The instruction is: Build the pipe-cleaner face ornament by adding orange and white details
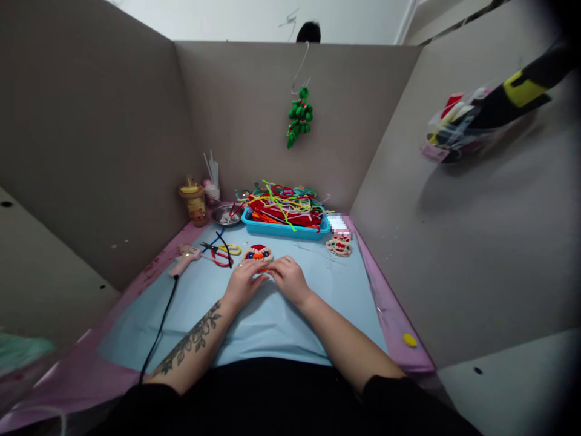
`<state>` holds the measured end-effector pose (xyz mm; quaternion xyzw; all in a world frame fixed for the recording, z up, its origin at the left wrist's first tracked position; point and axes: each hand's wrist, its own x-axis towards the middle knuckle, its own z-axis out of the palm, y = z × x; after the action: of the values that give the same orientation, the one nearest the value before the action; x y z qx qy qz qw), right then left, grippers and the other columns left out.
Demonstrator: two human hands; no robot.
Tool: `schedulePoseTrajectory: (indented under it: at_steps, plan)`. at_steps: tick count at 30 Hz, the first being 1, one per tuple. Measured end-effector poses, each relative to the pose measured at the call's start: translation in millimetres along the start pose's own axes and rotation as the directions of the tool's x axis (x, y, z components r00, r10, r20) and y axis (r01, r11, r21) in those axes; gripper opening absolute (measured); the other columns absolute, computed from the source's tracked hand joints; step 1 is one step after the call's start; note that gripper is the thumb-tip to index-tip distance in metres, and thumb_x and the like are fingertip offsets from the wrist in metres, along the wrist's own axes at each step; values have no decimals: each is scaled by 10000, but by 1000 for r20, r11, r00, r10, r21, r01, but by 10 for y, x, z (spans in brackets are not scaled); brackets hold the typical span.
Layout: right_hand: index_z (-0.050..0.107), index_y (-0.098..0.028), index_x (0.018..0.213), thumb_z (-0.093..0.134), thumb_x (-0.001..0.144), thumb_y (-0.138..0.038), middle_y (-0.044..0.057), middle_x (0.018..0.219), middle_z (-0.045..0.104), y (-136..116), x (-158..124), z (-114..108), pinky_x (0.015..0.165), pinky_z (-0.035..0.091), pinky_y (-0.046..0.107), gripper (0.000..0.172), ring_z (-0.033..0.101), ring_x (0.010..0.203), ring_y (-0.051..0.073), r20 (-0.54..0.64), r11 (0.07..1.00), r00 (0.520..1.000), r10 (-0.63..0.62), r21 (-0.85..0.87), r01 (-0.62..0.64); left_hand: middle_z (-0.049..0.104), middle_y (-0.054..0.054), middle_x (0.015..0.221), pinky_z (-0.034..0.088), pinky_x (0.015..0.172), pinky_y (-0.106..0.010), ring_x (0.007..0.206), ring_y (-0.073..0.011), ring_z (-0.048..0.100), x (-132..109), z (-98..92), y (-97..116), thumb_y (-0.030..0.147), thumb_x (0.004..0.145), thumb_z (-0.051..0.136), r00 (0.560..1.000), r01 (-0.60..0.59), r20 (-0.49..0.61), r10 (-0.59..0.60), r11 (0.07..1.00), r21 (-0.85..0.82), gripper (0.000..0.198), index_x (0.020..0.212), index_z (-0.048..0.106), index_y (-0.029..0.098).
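Close together at the middle of the table, my left hand [246,280] and my right hand [289,278] pinch a short orange pipe cleaner [264,270] between their fingertips. Most of it is hidden by the fingers. Just beyond them lies a round pipe-cleaner face [258,253] with a red top, dark blue eyes and an orange middle; my fingers cover its lower edge. A similar cream and red piece [339,246] rests at the right. Left of my hands are red-and-yellow-handled scissors [222,257] and a pink glue gun [186,259].
A blue tray [285,230] heaped with coloured pipe cleaners stands at the back, beside a metal bowl [227,215] and a lidded cup [195,204]. The glue gun's black cord [158,330] runs toward me. Grey partitions [272,121] enclose the table; a green ornament [300,118] hangs there.
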<state>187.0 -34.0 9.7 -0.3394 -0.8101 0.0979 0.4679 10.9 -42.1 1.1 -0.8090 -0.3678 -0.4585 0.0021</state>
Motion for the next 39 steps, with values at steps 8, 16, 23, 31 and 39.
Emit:
schedulePoseTrajectory:
  at_steps: [8,16,23,31,39]
  plan:
    - [677,-185,936,592,822,-279,64,919,702,-53,35,-10,734,517,304,170,644,825,185,39,889,934,354,297,-349,750,-46,922,548,777,-325,858,-197,694,-18,-21,-14,239,856,616,997,-9,-76,17,995,103,173,1002,708,230]
    - [665,-168,834,653,702,-272,42,825,702,-12,50,48,670,510,281,169,629,710,159,197,620,839,507,592,-515,750,-46,903,547,741,-292,814,-176,695,-7,-37,58,244,870,600,997,8,-73,1,992,123,164,990,707,212]
    - [672,-190,910,610,754,-261,19,767,687,31,34,44,650,504,285,183,599,645,143,206,635,845,493,579,-511,748,-53,890,547,723,-280,795,-174,692,-31,-16,37,265,873,592,994,99,-43,-98,994,43,151,938,714,204]
    - [714,-221,975,635,832,-253,67,953,714,33,8,11,835,506,334,166,643,895,190,74,950,988,138,274,-153,744,-54,868,545,718,-276,775,-172,688,-46,-16,46,257,873,582,992,124,-35,-123,992,34,149,926,708,195]
    - [698,-209,987,568,900,-274,68,913,735,76,-7,13,824,504,352,169,656,845,194,44,993,997,-67,103,62,746,-49,905,542,755,-285,825,-175,691,-42,-10,58,254,881,570,988,154,14,-154,988,-14,149,913,705,201]
